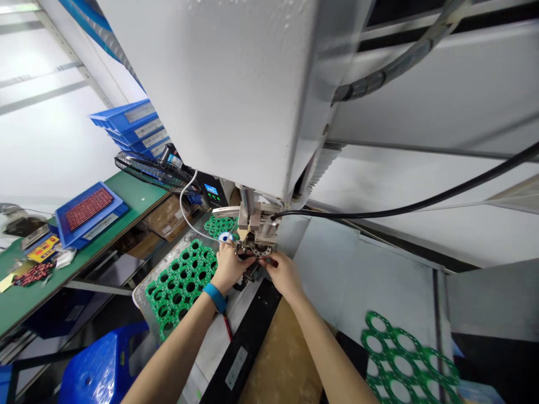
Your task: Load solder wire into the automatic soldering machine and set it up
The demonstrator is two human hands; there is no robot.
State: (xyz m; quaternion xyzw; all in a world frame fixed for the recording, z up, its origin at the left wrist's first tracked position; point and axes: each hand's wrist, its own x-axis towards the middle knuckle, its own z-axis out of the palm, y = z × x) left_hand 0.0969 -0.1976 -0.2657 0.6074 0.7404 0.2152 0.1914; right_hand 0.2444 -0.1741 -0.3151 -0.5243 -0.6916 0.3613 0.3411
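My left hand (229, 266), with a blue band on its wrist, reaches to the metal fixture (255, 247) under the white machine head (210, 84). Its fingers are pressed together at the fixture's front edge. From the other side my right hand (284, 275) meets the same spot, thumb and fingertips closed. Whatever lies between the fingertips is too small and too covered to name. Left of the fixture spreads a panel of green ring-shaped circuit boards (181, 285). A small white spool (225, 238) stands just behind my left hand.
More green ring boards (404, 359) lie at the lower right. A controller with a lit display (211, 189) and a black fan (155, 171) stand left of the machine. A blue tray (90, 216) sits on the green bench. A black cable (379, 214) crosses to the right.
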